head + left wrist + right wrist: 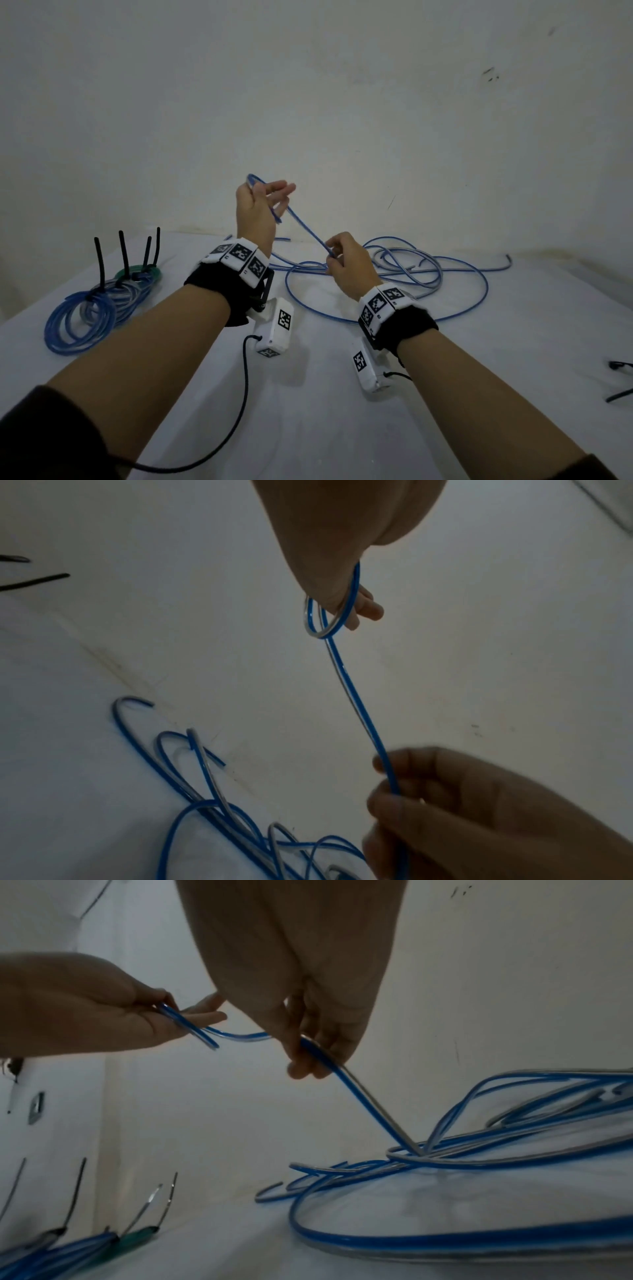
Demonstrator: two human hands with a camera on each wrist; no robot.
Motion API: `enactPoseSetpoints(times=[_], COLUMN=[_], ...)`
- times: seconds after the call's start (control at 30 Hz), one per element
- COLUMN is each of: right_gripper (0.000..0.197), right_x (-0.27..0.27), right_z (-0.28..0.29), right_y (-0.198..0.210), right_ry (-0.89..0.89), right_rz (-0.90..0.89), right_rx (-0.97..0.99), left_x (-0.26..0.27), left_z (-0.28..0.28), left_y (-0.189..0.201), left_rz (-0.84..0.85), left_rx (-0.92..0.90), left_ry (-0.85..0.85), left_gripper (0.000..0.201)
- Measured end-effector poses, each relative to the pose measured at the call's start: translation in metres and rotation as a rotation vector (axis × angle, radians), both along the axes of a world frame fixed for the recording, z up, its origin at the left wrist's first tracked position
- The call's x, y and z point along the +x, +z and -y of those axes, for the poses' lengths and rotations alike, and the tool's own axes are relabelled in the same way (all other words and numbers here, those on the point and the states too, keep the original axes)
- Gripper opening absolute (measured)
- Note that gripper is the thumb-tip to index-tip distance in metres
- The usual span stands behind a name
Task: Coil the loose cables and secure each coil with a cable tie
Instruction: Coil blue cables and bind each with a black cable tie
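The thin blue-and-clear plastic cable (pixel 305 228) runs taut between my two grips, slanting from upper left down to lower right above the tabletop (pixel 308 394). My left hand (pixel 255 209) is raised and pinches a small loop of the cable's end between thumb and fingers. My right hand (pixel 346 263), lower and nearer me, pinches the cable further along. Beyond it the cable drops into a loose blue tangle (pixel 404 274) on the white tabletop. Far left lie tied blue and green coils (pixel 99 305) with black cable ties (pixel 100 263) sticking up.
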State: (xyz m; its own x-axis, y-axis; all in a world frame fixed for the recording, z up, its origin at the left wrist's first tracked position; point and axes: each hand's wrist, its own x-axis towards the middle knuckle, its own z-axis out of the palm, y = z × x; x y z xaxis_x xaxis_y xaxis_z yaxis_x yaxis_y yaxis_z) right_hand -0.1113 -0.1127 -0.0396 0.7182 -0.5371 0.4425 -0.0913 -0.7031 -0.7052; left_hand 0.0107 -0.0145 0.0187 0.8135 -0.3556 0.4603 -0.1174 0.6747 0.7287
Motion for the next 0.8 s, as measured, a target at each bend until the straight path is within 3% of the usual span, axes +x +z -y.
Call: enactPoseSetpoints(times=[0.1,0.17,0.27,0.37,0.43,0.5,0.63,0.8], right_gripper=[0.013,0.020,0.025,0.026,0.021,0.016,0.018,0.010], right_x=[-0.003,0.000,0.004,0.002,0.000,-0.004,-0.008,-0.008], right_z=[0.011,0.008,-0.002,-0.007,-0.006,-0.005,-0.002,0.007], right_y=[-0.006,-0.004,0.006,0.016,0.019,0.021,0.023,0.019], right_ry=[-0.082,-0.048,0.052,0.122,0.125,0.114,0.098,0.065], right_rz=[-0.057,-0.082,-0.074,-0.098,-0.052,0.012,-0.038,0.116], right_rx=[-0.117,-0.167,-0.222,-0.215,-0.154,-0.124,-0.350,-0.446], left_x=[0.010,0.005,-0.003,0.000,0.001,0.001,0.004,0.003], left_z=[-0.005,-0.005,-0.002,-0.006,-0.010,-0.012,-0.011,-0.014], left_y=[0.002,-0.002,-0.015,-0.027,-0.030,-0.032,-0.032,-0.031], left_rz=[-0.058,0.022,0.312,0.668,0.815,0.867,0.856,0.918], left_rx=[-0.035,0.027,0.247,0.595,0.791,0.896,0.928,1.038], left_ry=[0.013,0.022,0.074,0.150,0.124,0.097,0.195,0.144], left_gripper=[0.023,0.020,0.018,0.019,0.023,0.027,0.028,0.030])
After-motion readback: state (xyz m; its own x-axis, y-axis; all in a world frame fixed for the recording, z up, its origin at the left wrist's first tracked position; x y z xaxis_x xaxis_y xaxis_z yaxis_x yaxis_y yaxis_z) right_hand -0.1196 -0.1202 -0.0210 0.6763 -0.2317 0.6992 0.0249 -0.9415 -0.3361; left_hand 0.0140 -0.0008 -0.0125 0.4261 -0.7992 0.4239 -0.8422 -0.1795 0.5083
